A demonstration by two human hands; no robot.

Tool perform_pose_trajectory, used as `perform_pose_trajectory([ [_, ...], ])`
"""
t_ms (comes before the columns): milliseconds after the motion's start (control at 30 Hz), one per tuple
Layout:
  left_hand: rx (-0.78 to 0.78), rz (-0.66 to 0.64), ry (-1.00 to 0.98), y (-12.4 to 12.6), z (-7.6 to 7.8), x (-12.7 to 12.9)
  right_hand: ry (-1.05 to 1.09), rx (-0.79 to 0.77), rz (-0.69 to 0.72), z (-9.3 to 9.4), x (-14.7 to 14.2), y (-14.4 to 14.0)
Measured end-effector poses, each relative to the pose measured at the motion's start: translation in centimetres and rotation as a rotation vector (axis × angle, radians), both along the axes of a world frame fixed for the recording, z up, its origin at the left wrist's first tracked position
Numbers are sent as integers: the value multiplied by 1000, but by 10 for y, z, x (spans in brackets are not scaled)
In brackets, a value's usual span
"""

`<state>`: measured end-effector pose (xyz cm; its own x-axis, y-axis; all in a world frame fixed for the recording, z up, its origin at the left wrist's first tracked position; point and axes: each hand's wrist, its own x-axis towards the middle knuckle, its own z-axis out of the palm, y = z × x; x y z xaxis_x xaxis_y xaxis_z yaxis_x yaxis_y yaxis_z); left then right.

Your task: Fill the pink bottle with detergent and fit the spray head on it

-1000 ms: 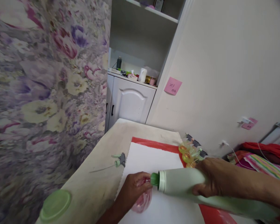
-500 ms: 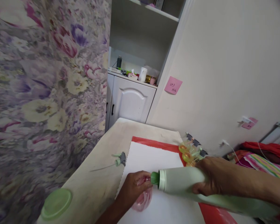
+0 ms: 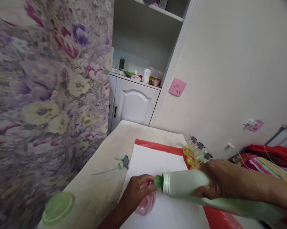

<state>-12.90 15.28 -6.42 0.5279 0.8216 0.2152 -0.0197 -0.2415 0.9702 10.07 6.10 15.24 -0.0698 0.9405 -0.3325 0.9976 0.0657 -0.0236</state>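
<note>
hands [image 3: 212, 181] hold pink container [image 3: 147, 203] and green bottle [image 3: 187, 186], latter sideways, mouth leftward.

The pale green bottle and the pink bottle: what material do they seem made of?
Pale green bottle: probably plastic; opaque with a soft sheen, ridged screw neck. Pink bottle: plastic or glass, I cannot tell; see-through and glossy, with bright streaks.

The right hand [image 3: 212, 181] grips a tilted green bottle [image 3: 185, 184], its spout [image 3: 158, 182] at the top of a pink bottle [image 3: 147, 205] in the left hand [image 3: 138, 190]. On the table [image 3: 95, 187] lie paper [image 3: 157, 163], a spray head [image 3: 125, 162] and a lid [image 3: 57, 206], with yellow bottles [image 3: 191, 159] near the right hand
</note>
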Motion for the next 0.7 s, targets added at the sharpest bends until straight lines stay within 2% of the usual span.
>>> perform_pose_trajectory([
  [700, 5, 6, -3, 0, 2, 0, -15, 0, -4, 4, -3, -4],
])
